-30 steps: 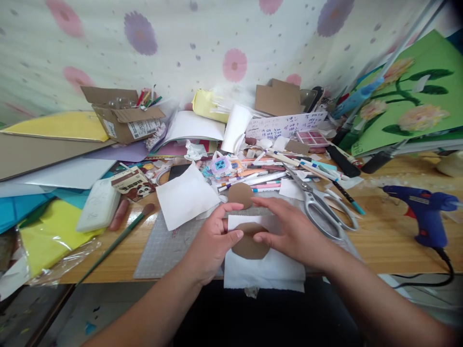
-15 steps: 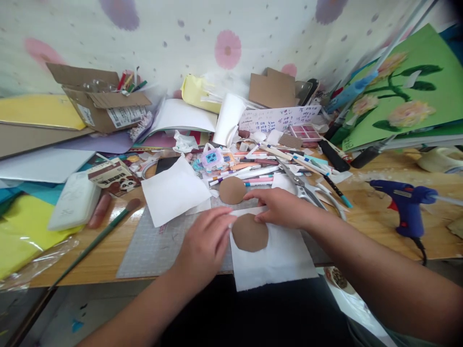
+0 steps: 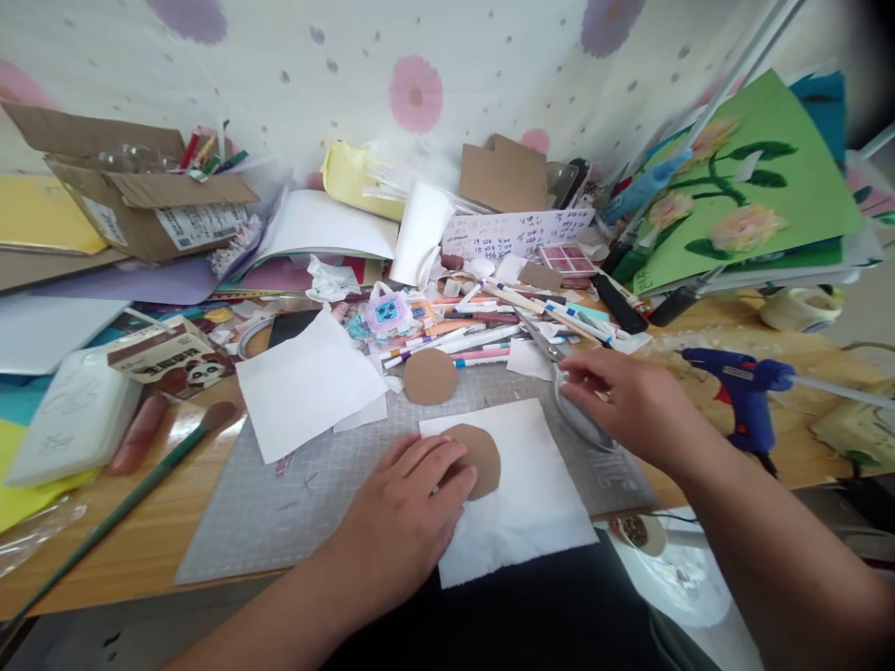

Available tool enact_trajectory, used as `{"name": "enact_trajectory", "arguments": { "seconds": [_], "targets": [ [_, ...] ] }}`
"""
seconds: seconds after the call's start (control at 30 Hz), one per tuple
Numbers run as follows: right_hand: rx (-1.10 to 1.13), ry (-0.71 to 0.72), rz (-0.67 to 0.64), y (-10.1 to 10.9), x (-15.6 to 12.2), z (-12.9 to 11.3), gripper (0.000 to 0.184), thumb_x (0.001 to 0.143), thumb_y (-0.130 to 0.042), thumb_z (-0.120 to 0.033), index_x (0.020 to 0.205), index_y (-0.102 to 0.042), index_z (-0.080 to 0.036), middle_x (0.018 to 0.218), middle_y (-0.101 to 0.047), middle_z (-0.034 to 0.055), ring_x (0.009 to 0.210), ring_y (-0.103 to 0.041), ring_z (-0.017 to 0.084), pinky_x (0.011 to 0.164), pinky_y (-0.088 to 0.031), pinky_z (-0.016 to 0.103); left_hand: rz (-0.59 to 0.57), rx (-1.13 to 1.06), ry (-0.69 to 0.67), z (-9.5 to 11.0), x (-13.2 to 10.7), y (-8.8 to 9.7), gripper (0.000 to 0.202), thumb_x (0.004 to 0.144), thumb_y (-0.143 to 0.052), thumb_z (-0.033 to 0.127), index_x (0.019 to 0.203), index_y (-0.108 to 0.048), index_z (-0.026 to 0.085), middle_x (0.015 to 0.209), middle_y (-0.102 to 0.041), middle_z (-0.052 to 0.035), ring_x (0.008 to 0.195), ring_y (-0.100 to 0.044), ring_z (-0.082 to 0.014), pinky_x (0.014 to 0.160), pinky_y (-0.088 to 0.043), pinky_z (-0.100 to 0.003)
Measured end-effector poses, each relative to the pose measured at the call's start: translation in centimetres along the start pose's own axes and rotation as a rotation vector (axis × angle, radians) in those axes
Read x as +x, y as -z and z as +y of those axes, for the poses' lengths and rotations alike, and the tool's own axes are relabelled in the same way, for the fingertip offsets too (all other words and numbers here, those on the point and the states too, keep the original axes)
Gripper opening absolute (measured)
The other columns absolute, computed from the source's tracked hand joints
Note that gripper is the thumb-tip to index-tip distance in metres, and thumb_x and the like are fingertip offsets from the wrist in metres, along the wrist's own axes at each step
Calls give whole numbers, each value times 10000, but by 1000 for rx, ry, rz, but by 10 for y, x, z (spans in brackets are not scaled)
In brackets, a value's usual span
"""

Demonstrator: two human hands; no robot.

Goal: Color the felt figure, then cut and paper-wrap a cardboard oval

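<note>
My left hand (image 3: 409,522) lies flat at lower centre, fingers together, pressing the brown paper circle (image 3: 484,461) onto the white sheet (image 3: 538,494). The circle looks thin, light and prone to sliding, so I judge its free right edge the best place to pinch. My right hand (image 3: 629,405) curls over the scissors (image 3: 587,434) at centre right; I cannot tell whether it grips them.

Scissors (image 3: 542,337) mostly hidden under right hand (image 3: 629,405)
</note>
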State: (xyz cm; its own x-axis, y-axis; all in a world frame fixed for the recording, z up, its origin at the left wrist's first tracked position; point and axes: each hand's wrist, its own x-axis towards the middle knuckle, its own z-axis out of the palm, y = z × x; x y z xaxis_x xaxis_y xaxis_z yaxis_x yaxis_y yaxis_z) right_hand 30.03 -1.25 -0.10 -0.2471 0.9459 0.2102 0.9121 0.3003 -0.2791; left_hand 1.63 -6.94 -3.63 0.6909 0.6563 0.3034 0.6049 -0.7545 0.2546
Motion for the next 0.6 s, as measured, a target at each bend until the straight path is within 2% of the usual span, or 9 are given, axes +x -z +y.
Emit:
{"name": "enact_trajectory", "arguments": {
  "seconds": [0.07,0.17,0.3,0.37,0.47,0.53,0.6],
  "targets": [
    [-116,-48,57,1,-9,17,259,877,-509,-283,1005,-673,-128,963,-687,148,863,-650,289,768,-492,380,-12,-1,7,0,1,1,302,840,-515,107,1103,-633,197,1177,-660,-89,1106,-583,-277,1017,-415,-551],
    [-218,-119,-10,-7,-16,33,303,882,-486,-256,1089,-639,-95,1058,-654,194,1016,-610,343,876,-465,446,-47,-18,43,1,4,1,279,812,-574,164,1075,-639,229,1162,-665,-60,1086,-587,-273,1026,-396,-558],
    [-194,-157,-17,-17,-15,35,371,898,-488,-308,1213,-571,-130,1044,-683,156,946,-648,294,797,-495,382,-111,4,93,6,5,3,291,798,-652,362,1061,-642,238,1243,-632,-66,1137,-562,-291,1070,-343,-572],
    [-164,-170,-30,-20,-12,31,367,885,-519,-335,1201,-583,-160,988,-706,129,869,-661,273,737,-492,349,-180,31,96,11,4,5,466,755,-673,516,1112,-629,219,1306,-595,-107,1196,-532,-319,1086,-328,-578],
    [-110,-198,-44,-21,-6,29,411,793,-620,-308,1181,-611,-175,932,-713,120,812,-653,288,681,-465,343,-253,92,71,19,-1,4,814,608,-696,697,1243,-567,204,1417,-477,-205,1302,-436,-389,1074,-342,-584],
    [-58,-233,-39,-19,-3,30,448,719,-665,-271,1156,-631,-184,853,-706,93,759,-647,281,650,-451,331,-275,153,48,24,-4,1,913,552,-749,672,1306,-519,214,1455,-410,-248,1333,-386,-426,1056,-361,-586],
    [9,-291,-8,-14,-4,33,427,679,-668,-255,1101,-653,-189,773,-680,63,711,-633,266,641,-447,332,-274,235,20,28,-6,-4,862,590,-801,527,1332,-492,216,1446,-417,-260,1328,-386,-441,1038,-383,-583]
  ]
}}
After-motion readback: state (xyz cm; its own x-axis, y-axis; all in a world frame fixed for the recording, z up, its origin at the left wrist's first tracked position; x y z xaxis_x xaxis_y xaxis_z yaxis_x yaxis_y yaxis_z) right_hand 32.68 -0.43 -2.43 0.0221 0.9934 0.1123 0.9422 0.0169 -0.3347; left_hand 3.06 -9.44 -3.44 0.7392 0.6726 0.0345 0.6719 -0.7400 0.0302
